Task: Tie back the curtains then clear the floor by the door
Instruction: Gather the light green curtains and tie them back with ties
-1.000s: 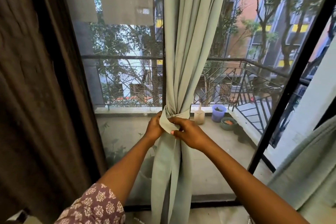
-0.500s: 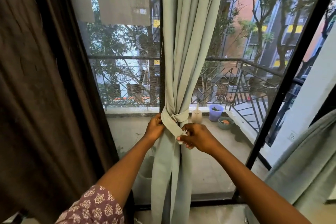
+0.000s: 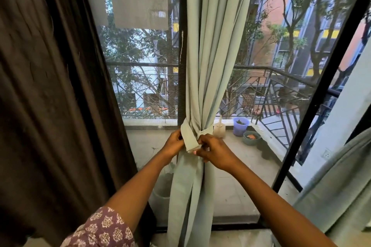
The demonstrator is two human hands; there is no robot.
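Printed purple sleeve (image 3: 104, 228): nearest item, on the left arm, low in view.
Left hand (image 3: 174, 143): fingers curled on the left side of the gathered pale green curtain (image 3: 210, 66), apparently steadying the bundle so the band cannot slip.
Right hand (image 3: 213, 150): pinches the free end of the matching tieback (image 3: 188, 134), likely to draw it snug or tuck it.
Tieback: wrapped round the curtain at its waist, end folded down in front; fastening not visibly finished.
Dark brown curtain (image 3: 50, 86): hangs loose at left, untied.
Second green curtain (image 3: 341, 186): right edge, loose.
Balcony (image 3: 251, 176) beyond the glass: blue pot (image 3: 240, 125), bowl (image 3: 252, 137), railing (image 3: 271, 94).
Floor by the door: barely visible.
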